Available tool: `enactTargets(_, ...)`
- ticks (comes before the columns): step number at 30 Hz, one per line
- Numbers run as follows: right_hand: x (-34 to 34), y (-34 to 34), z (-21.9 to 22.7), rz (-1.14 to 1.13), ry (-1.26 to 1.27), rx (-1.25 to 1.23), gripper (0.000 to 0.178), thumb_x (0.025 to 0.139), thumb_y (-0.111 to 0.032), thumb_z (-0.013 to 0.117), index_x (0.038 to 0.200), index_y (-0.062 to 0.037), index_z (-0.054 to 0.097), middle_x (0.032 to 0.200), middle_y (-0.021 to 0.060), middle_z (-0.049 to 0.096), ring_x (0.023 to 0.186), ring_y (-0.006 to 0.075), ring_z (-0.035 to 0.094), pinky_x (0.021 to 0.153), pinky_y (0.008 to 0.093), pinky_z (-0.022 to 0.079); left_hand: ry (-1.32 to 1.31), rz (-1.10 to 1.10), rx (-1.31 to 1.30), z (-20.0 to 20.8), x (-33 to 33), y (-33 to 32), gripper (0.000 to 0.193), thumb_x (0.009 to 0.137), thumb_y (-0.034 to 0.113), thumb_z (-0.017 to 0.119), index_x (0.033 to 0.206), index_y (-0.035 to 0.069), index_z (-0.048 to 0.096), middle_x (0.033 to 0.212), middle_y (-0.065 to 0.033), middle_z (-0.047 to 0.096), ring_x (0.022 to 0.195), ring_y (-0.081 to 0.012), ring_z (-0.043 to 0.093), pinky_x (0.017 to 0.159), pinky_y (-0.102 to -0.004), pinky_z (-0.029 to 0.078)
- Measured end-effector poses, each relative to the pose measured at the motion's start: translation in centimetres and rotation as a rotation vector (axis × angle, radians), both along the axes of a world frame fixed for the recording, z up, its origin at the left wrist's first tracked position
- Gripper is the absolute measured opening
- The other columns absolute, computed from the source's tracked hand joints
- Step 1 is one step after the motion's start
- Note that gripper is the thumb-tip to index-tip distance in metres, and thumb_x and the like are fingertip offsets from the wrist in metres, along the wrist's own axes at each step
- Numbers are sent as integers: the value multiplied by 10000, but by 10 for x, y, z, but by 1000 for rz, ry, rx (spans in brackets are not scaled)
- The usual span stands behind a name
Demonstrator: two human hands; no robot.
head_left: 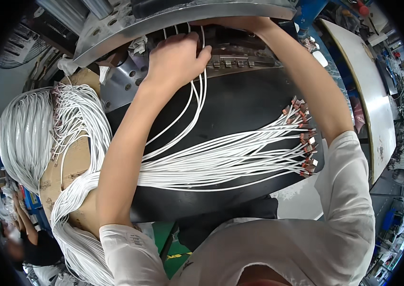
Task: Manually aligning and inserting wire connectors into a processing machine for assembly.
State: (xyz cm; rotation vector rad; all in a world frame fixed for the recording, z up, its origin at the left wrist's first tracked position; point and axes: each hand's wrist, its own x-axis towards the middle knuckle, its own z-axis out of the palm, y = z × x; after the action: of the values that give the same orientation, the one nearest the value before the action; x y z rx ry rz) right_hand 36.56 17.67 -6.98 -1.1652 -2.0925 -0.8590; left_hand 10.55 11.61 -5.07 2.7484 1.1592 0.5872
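Observation:
My left hand (pixel 175 59) is closed around a few white cables (pixel 197 105) below the metal plate of a machine. Their upper lengths run up between its fingers, and the thumb sticks out to the right. My right hand (pixel 240 23) reaches in beneath the plate's edge, where its fingers are hidden. Under both hands lies a metal fixture (pixel 240 63) with a row of small clips. Across the black work surface (pixel 244 95) stretches a bundle of white cables (pixel 211 162), with metal USB-type plugs (pixel 309 148) and orange-red parts at its right end.
The thick metal plate (pixel 183 16) of the machine hangs over the hands. On the left, coiled white cables (pixel 25 138) rest on cardboard (pixel 75 157). A pale-topped table (pixel 361 95) stands to the right. Another person (pixel 40 245) is at the far lower left.

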Motion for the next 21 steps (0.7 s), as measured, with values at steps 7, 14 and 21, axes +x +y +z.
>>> enactTargets(7, -74, -160, 61, 46, 312, -701, 404, 964, -225, 699, 1284, 15, 637, 1154, 183, 687, 1072, 285, 660, 953, 405, 516, -117, -32, 372, 49, -26, -90, 392, 867, 296, 793, 1128, 19, 701, 1038, -145, 691, 955, -344, 685, 840, -461, 567)
enactTargets(14, -85, -417, -20, 1317, 896, -2211, 662, 957, -303, 782, 1461, 28, 509, 1358, 171, 602, 1202, 350, 609, 999, 465, 519, -1078, -626, -1700, -22, -184, -285, 909, 972, 694, 583, 1204, -184, 638, 1148, -320, 704, 922, -309, 731, 632, -314, 514)
enactTargets(21, -110, -509, -138, 163, 2296, -1085, 695, 1031, -591, 494, 1464, -47, 517, 1416, 112, 614, 1308, 272, 560, 1103, 450, 414, -1392, 646, -1409, -133, -216, -363, 580, 1045, 567, 513, 1179, 5, 562, 949, -92, 630, 746, -181, 617, 602, -319, 486)
